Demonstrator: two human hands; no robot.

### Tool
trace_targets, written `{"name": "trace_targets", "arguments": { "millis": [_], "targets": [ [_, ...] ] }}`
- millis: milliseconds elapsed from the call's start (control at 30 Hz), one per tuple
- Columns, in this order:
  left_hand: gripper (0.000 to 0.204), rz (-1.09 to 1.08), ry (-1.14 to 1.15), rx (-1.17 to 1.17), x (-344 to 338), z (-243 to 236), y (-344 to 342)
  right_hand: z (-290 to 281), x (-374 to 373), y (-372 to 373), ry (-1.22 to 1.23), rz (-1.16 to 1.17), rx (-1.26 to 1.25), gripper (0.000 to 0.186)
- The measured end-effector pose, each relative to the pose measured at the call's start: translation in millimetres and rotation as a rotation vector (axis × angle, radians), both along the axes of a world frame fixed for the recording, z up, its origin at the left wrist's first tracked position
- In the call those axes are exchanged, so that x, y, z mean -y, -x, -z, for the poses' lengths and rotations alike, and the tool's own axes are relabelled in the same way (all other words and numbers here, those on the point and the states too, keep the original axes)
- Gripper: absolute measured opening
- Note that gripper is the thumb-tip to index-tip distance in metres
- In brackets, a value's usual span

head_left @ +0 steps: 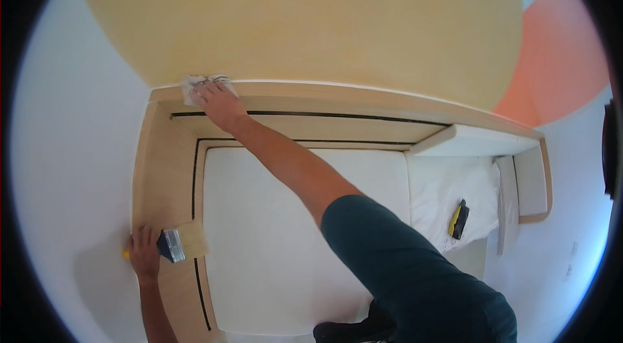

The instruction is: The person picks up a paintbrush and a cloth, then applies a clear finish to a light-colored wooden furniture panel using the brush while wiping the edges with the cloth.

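Observation:
My right hand reaches far out to the back left corner and presses a crumpled whitish cloth onto the wooden ledge where it meets the wall. Its fingers rest over the cloth. At the left side, my left hand is closed around the dark handle of a wide flat paintbrush. The brush has a metal band and pale bristles that point right, over the wooden side panel. A bit of yellow shows at the hand's left edge.
A white mattress lies inside the wooden frame, which has dark strips along it. On white bedding to the right rests a black and yellow tool. A white headboard panel stands beyond it. The wall carries a tan painted area and an orange one.

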State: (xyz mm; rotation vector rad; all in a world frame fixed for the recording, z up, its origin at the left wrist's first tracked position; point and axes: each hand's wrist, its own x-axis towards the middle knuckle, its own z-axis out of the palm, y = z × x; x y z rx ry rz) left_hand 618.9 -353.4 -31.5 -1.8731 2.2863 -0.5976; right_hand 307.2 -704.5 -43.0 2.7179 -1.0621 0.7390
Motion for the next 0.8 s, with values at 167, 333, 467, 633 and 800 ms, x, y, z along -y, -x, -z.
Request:
{"name": "trace_targets", "arguments": {
  "millis": [167, 333, 467, 633, 800],
  "targets": [
    [0.015, -0.113, 0.023, 0.083, -42, 15, -47, 6, -26, 138, 0.076, 0.008, -0.046, 0.049],
    [0.014, -0.133, 0.023, 0.054, -33, 12, -36, -2, -67, 415, 0.091, 0.274, -0.272, 0.05],
    [0.023, -0.097, -0.054, 0.03, -18, 20, -24, -17, -113, 633, -0.006, 0.619, -0.38, 0.044],
    [0.019, -0.051, 0.016, 0.099, -20, 20, -33, -33, -110, 655, 0.006, 0.641, -0.427, 0.029],
    [0.024, -0.11, -0.03, 0.13, -21, 17, -44, 12, -54, 450, 0.199, 0.232, -0.12, 0.033]
  ]
}}
